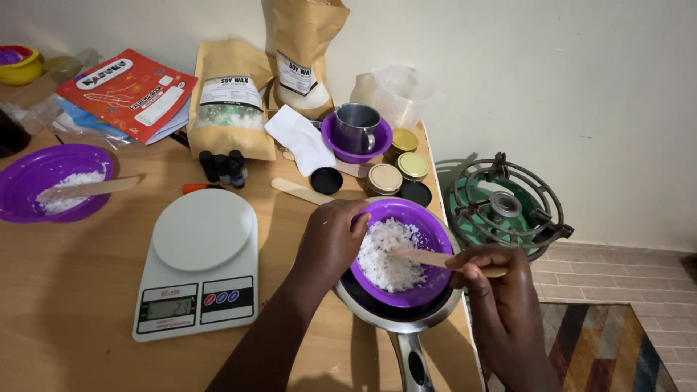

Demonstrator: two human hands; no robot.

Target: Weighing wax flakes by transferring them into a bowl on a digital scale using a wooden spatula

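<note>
A round purple plastic bowl (406, 250) heaped with white wax flakes (386, 255) is sitting tilted in the mouth of a metal saucepan (401, 319) at the right end of the wooden table (65, 305), the pan's handle pointing toward the camera. The left hand (330, 243) is curling over the bowl's near-left rim, fingers closed on its edge and steadying it. The right hand (494, 279) is pinching the end of a flat wooden stirring stick (428, 258), whose other end is lying in the flakes.

Just left of the pan, a white digital kitchen scale (200, 261) with a round platform is standing on the table. Behind the bowl, small gold-lidded tins (399, 163) and black lids (327, 180) are clustering near a second wooden stick (301, 191). Farther back, a metal cup (357, 127) is sitting inside a smaller purple bowl (377, 141), beside two brown paper pouches (231, 94) and small dark bottles (225, 165). At the far left, another purple bowl (29, 170) is holding flakes and a stick. On the floor to the right, a green gas burner (501, 207) is standing against the wall.
</note>
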